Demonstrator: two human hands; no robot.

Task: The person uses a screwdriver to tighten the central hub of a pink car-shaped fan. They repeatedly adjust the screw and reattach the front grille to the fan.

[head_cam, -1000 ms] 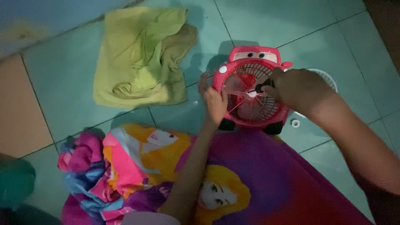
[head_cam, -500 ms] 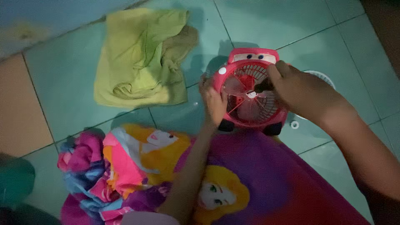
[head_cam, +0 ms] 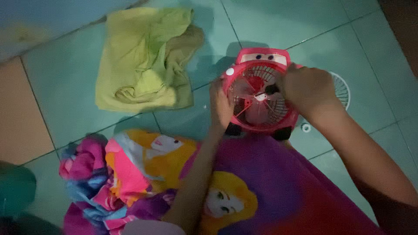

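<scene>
A small pink car-shaped fan [head_cam: 260, 93] lies on its back on the teal floor, its clear blades exposed without a front cover. My left hand [head_cam: 220, 106] grips the fan's left rim. Over the fan's right side, my right hand [head_cam: 305, 89] pinches a small dark piece beside the blade hub. A white round grille [head_cam: 342, 89] lies on the floor to the right, partly hidden behind my right hand.
A crumpled yellow-green cloth [head_cam: 146, 61] lies on the tiles to the upper left. A bright cartoon-print blanket [head_cam: 183, 182] covers the near floor. A small white ring [head_cam: 306, 127] rests near the fan. A dark green object [head_cam: 15, 187] sits at the left edge.
My right hand has shifted slightly left over the fan's blades. The left hand stays on the rim, and the fan has not moved.
</scene>
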